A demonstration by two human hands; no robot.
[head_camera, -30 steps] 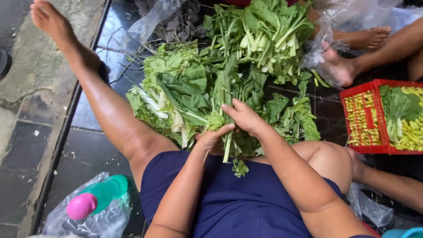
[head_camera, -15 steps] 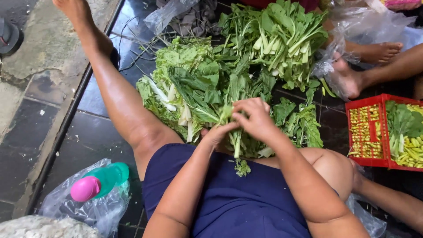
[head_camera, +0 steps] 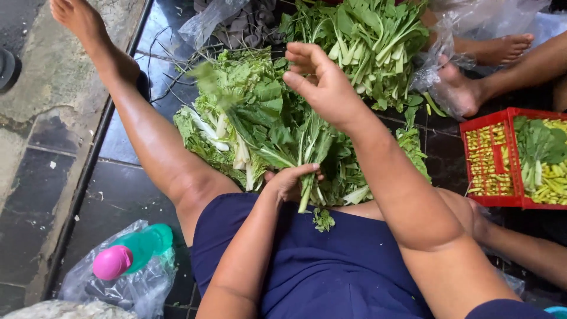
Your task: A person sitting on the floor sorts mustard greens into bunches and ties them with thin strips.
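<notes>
A big heap of leafy greens (head_camera: 248, 118) with pale stalks lies on the dark tiled floor between my legs. My left hand (head_camera: 289, 182) grips a small bunch of greens (head_camera: 310, 159) by the stalks, just above my blue-clad lap. My right hand (head_camera: 322, 82) is raised over the heap, fingers curled and apart, holding nothing that I can see. A second pile of greens (head_camera: 369, 44) lies further back.
A red plastic crate (head_camera: 508, 156) with greens and yellow pods stands at the right. Another person's bare feet (head_camera: 472, 88) rest by clear plastic bags (head_camera: 443, 65). A green bottle with a pink cap (head_camera: 133, 254) lies in a plastic bag at lower left. A concrete kerb (head_camera: 35, 88) runs along the left.
My right hand has lifted off the bunch and moved up and away over the heap. My left hand still holds the stalks. The view has shifted slightly downward.
</notes>
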